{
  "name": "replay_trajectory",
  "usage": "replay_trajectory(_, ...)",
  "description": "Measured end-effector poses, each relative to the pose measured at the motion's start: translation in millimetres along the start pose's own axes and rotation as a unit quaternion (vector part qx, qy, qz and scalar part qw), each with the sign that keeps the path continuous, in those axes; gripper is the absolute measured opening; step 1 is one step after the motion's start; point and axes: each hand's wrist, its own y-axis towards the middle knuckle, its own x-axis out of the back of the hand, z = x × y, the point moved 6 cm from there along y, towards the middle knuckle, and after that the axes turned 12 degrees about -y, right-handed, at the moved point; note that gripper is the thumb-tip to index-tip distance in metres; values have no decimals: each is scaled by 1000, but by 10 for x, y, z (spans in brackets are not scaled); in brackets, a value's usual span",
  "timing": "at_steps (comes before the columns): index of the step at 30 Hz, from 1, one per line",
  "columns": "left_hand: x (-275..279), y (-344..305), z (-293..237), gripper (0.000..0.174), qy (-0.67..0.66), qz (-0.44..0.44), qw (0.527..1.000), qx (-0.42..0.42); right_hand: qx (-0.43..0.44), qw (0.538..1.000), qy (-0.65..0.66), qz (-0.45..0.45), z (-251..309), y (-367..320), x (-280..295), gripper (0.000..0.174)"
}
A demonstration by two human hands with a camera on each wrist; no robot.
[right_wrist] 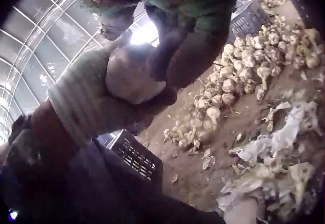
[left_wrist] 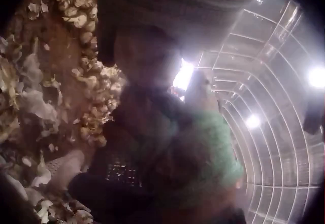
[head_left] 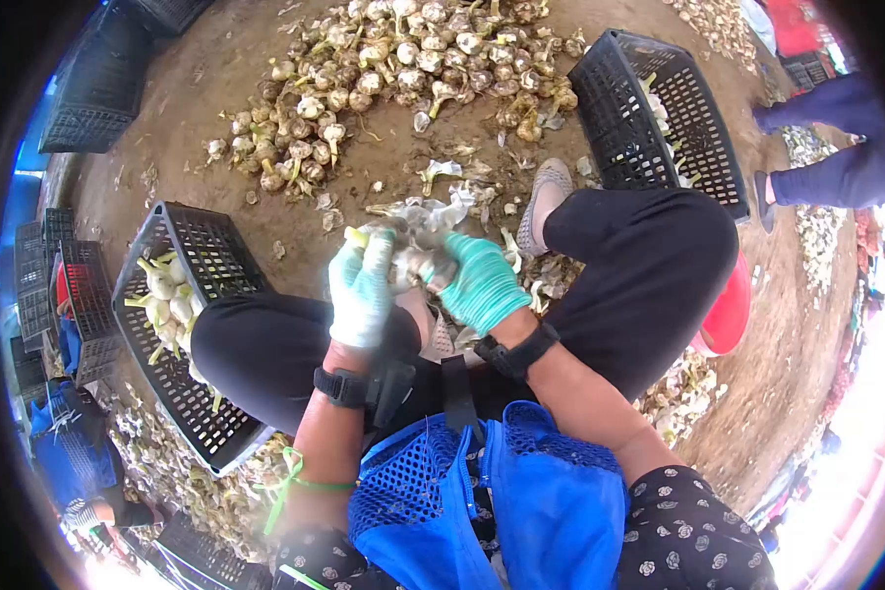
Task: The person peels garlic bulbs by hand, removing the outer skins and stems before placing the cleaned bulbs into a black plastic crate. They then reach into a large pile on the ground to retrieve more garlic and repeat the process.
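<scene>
One garlic bulb [right_wrist: 129, 77] sits gripped in left hand [head_left: 361, 285]; right hand [head_left: 480, 283] just beside, hold unclear.

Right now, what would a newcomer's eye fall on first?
Probably the big garlic heap on the ground ahead. Then the gloved left hand and right hand, meeting at one bulb between the knees. A black left crate and black right crate flank them.
</scene>
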Motion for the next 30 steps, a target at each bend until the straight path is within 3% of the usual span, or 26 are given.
replay_trajectory(2, -31, 6, -40, 19, 74, 15, 996, -53, 23, 999, -29, -13, 12, -10, -23, 26)
replay_trajectory(5, -26, -36, -61, 18, 80, 24, 996, -31, 15, 999, -30, -4, -42, -15, -51, 23)
replay_trajectory(7, -36, -33, -60, 19, 43, 13, 999, -16, -22, 997, -21, 70, -56, -8, -43, 21)
replay_trajectory(9, -39, -29, -60, 19, 6, 3, 1000, -1, -20, 998, -29, 45, -157, -20, -62, 21)
replay_trajectory(11, -57, -39, -124, 18, 49, 26, 998, -42, -17, 999, -36, 21, -217, -33, -67, 21)
replay_trajectory(13, -45, -19, -117, 18, 69, 35, 995, -64, -26, 992, 117, -28, -256, -44, -11, 22)
replay_trajectory(15, -72, -15, -127, 17, 88, 47, 991, -84, -42, 991, 126, -12, -168, -61, 25, 23)
replay_trajectory(17, -109, -46, -189, 17, 186, 48, 971, -140, -50, 998, -26, 28, -23, -101, 38, 23)
replay_trajectory(18, -113, -51, -188, 17, 188, 51, 971, -139, -59, 998, -20, 32, -21, -107, 0, 23)
replay_trajectory(21, -101, -68, -203, 17, 124, 75, 980, -136, -101, 986, 100, 89, -99, -95, -70, 25)
replay_trajectory(23, -14, -64, -145, 25, -41, 72, 996, -45, -82, 986, 129, 61, -231, -74, -128, 26)
replay_trajectory(25, 102, -38, -131, 34, -167, 20, 986, -1, -136, 984, -76, 83, -680, -77, -349, 25)
replay_trajectory(26, 83, -15, -125, 37, -328, 13, 944, 26, -90, 984, -144, 55, -624, -72, -306, 14)
replay_trajectory(27, 92, -4, -155, 37, -326, 9, 945, 18, -99, 984, -115, 88, -636, -74, -330, 18)
replay_trajectory(28, 110, -14, -337, 30, -85, 19, 989, -119, -68, 992, -84, 64, -562, -82, -310, 23)
replay_trajectory(29, 59, -56, -494, 24, 166, 26, 955, -244, -37, 997, -50, 38, -413, -74, -249, 28)
replay_trajectory(30, -39, -115, -579, 18, 404, 30, 846, -346, -65, 997, -11, 50, -332, -52, -215, 40)
